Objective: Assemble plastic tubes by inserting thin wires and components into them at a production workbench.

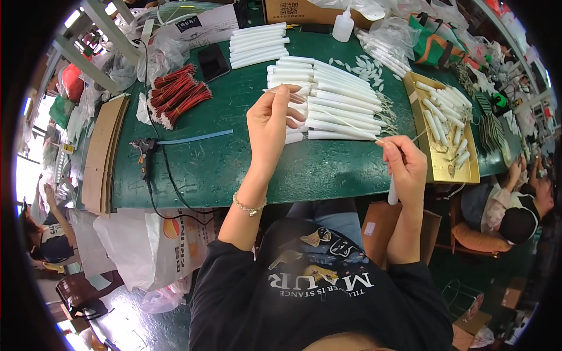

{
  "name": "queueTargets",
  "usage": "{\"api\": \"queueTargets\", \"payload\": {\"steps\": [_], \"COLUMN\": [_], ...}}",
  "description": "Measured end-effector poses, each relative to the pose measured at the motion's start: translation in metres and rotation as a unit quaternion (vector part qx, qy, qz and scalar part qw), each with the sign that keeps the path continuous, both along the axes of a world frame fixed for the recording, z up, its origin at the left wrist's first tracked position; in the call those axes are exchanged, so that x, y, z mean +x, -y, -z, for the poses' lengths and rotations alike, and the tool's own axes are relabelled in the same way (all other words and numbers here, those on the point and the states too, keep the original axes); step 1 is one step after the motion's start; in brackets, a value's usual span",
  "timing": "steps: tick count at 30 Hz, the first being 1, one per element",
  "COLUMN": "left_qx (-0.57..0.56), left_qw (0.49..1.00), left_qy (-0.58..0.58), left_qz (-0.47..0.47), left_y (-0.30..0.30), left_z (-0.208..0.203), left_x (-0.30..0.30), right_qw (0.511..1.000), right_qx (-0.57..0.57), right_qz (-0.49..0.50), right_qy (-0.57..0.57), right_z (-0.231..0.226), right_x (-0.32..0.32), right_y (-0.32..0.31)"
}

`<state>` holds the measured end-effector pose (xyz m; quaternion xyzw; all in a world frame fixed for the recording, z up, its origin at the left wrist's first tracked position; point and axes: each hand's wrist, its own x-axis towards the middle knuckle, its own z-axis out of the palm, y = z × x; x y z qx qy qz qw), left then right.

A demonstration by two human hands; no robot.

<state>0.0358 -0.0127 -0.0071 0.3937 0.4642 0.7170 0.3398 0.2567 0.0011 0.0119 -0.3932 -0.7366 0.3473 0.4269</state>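
My left hand [270,126] is raised over the table, thumb and forefinger pinched on a thin pale wire [345,121]. The wire stretches across to my right hand [405,167], whose fingers are closed round a slim white tube [393,192]; only the tube's lower end shows below the fingers. Between and beyond my hands lie rows of white candle-shaped tubes [345,105], side by side, with pale wires [387,114] trailing from their right ends. Where the wire enters my right fingers is too small to make out.
A yellow box [434,158] of short white tubes stands right. Red wire bundles [178,96], a black phone [213,62] and a glue gun [144,155] with blue stick and cable lie left. Farther back are a white squeeze bottle [343,27] and small white pieces [366,71]. Other people sit nearby.
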Motion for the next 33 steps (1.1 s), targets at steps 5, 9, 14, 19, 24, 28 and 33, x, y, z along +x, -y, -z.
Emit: {"api": "queueTargets", "payload": {"steps": [5,9,14,19,24,28,33], "left_qx": [0.001,-0.002,-0.009,-0.028,-0.073,-0.129,-0.133], "left_qw": [0.962,0.928,0.953,0.942,0.926,0.827,0.696], "left_qy": [0.232,0.301,0.224,0.182,-0.185,-0.548,-0.699], "left_qz": [0.143,0.219,0.204,0.282,0.320,-0.002,-0.096], "left_y": [0.000,0.000,-0.007,-0.022,-0.073,-0.137,-0.157], "left_z": [0.002,0.002,-0.001,-0.013,-0.020,0.043,0.066], "left_x": [-0.018,-0.032,-0.048,-0.070,-0.110,-0.164,-0.146], "right_qw": [0.981,0.941,0.927,0.959,0.972,0.980,0.979], "right_qx": [-0.178,-0.308,-0.342,-0.264,-0.203,-0.142,-0.130], "right_qz": [-0.053,-0.082,-0.098,-0.041,0.004,-0.014,-0.015], "right_qy": [-0.064,-0.117,-0.120,-0.094,-0.117,-0.140,-0.159], "right_z": [-0.001,0.007,0.011,0.013,0.003,-0.005,-0.007], "right_x": [-0.001,-0.001,-0.009,-0.016,-0.023,-0.033,-0.029], "right_y": [0.005,0.005,0.004,-0.008,-0.039,-0.055,-0.062]}}
